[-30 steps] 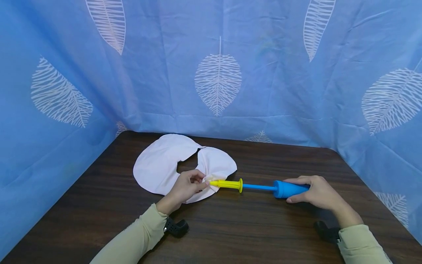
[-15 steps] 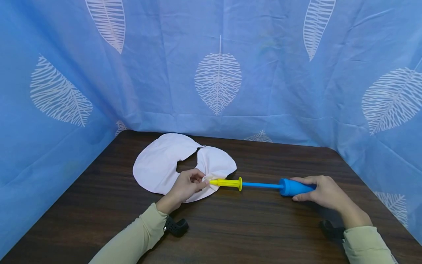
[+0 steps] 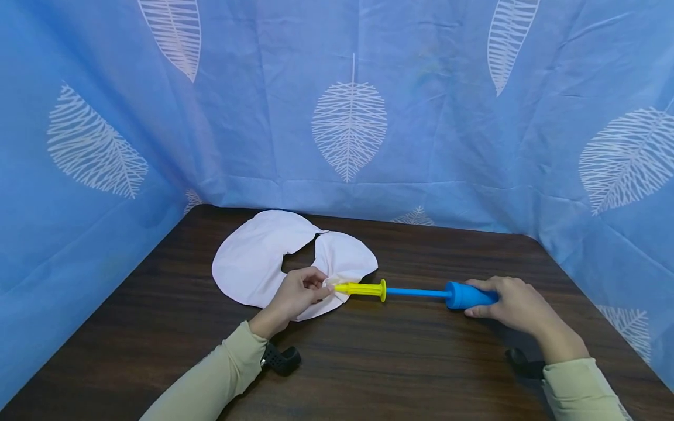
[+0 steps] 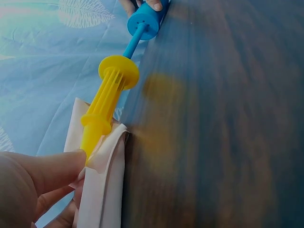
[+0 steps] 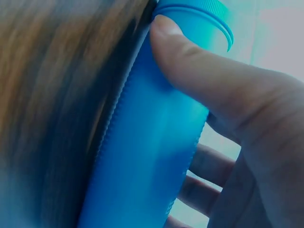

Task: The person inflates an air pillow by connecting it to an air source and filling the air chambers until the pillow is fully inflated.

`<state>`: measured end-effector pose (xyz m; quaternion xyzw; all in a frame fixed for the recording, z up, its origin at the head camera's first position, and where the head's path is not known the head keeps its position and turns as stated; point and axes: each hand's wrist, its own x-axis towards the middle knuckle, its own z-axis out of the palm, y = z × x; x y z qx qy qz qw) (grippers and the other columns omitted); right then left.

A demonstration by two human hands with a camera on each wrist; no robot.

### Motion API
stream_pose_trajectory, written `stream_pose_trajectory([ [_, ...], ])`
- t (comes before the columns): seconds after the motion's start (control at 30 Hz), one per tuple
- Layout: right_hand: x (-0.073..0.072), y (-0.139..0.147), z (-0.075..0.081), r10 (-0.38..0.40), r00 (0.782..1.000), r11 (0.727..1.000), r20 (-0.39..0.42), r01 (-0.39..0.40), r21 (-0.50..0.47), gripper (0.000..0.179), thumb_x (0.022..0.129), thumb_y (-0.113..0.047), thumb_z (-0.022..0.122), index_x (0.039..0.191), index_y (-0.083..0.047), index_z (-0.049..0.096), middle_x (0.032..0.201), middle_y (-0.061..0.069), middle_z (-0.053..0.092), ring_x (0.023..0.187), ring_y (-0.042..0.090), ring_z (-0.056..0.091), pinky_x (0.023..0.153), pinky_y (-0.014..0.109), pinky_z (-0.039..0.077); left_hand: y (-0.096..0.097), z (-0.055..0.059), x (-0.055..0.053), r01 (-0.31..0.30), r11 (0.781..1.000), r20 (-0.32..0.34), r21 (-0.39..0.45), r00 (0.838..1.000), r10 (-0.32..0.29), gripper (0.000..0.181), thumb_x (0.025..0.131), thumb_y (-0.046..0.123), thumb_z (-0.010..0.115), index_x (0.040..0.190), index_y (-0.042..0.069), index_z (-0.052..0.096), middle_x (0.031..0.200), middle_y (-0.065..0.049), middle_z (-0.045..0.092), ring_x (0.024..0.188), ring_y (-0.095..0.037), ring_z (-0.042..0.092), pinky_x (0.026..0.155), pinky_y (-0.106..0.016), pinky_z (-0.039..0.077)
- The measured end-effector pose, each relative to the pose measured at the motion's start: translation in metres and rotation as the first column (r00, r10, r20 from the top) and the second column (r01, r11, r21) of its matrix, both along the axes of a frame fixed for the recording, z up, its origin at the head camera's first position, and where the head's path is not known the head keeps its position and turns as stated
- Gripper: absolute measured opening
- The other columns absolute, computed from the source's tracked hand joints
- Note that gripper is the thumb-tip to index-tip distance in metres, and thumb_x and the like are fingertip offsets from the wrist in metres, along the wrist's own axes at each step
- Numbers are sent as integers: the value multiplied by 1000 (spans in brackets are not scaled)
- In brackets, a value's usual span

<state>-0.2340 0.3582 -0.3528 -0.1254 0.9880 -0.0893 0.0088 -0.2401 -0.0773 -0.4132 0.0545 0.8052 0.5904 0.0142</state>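
Left hand (image 3: 293, 296) pinches yellow nozzle (image 3: 361, 289) and ring (image 3: 253, 260); right hand (image 3: 521, 307) grips pump (image 3: 468, 295). Likely inflating; a leftward push seems next.

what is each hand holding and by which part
The right hand grips the pump by its blue barrel; the left hand pinches the yellow nozzle at its tip, together with some of the white sheet.

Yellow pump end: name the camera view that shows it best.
The left wrist view: the yellow pump end appears largest there, its ribs and round flange distinct. The head view shows it smaller, with its tip at the left hand; the right wrist view shows none of it.
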Motion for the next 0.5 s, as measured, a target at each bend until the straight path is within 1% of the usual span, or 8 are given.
stream_pose_trajectory([
  [0.13, 2, -10, -4, 40, 998, 999, -56, -40, -6, 75, 84, -49, 89, 144, -9, 69, 135, 34, 68, 118, 56, 64, 81, 61, 55, -2, 0, -1, -5, 1000, -3, -10, 1000, 5, 10, 93, 10, 82, 102, 8, 79, 83, -2, 63, 76, -17, 54, 62, -23, 41],
  [0.27, 3, -30, -7, 90, 989, 996, -117, -92, -12, 72, 83, -48, 89, 141, -10, 71, 133, 31, 70, 113, 52, 67, 81, 60, 57, -2, 1, -2, -15, 1000, -3, -12, 1000, 15, 10, 92, 10, 83, 101, 8, 79, 82, -1, 62, 75, -16, 54, 63, -23, 41],
  [0.37, 2, -47, -11, 124, 985, 988, -117, -134, -79, 70, 85, -48, 89, 141, -10, 71, 130, 26, 72, 104, 41, 70, 79, 53, 58, -1, 0, -2, -21, 1000, 0, -17, 1000, 21, 10, 92, 11, 84, 100, 8, 78, 82, -1, 62, 76, -16, 54, 64, -23, 41],
  [0.5, 1, -67, -16, 161, 983, 961, -83, -176, -214, 65, 88, -44, 89, 140, -11, 71, 127, 18, 74, 100, 26, 68, 80, 44, 56, 2, 0, 0, -12, 1000, -1, -21, 1000, 12, 10, 92, 12, 84, 100, 8, 78, 82, -2, 62, 76, -16, 54, 65, -23, 42],
])
